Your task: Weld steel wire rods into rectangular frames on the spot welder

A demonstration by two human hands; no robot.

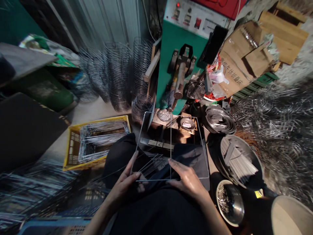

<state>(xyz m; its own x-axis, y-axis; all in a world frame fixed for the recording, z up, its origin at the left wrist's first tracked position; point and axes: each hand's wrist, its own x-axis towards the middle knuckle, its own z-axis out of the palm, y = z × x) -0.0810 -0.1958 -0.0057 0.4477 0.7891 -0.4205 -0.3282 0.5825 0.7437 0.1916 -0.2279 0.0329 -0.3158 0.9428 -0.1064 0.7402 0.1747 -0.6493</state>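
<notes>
Wire frame (171, 143) held flat over lap, far edge reaching toward green machine (182, 65). Left hand (127, 184) pinching near-left corner, right hand (187, 181) lying on near edge by centre wire, fingers closed on it. Yellow crate (70, 147) of wires at left; bowl (230, 202) and pan (238, 163) of metal strips at right.
</notes>
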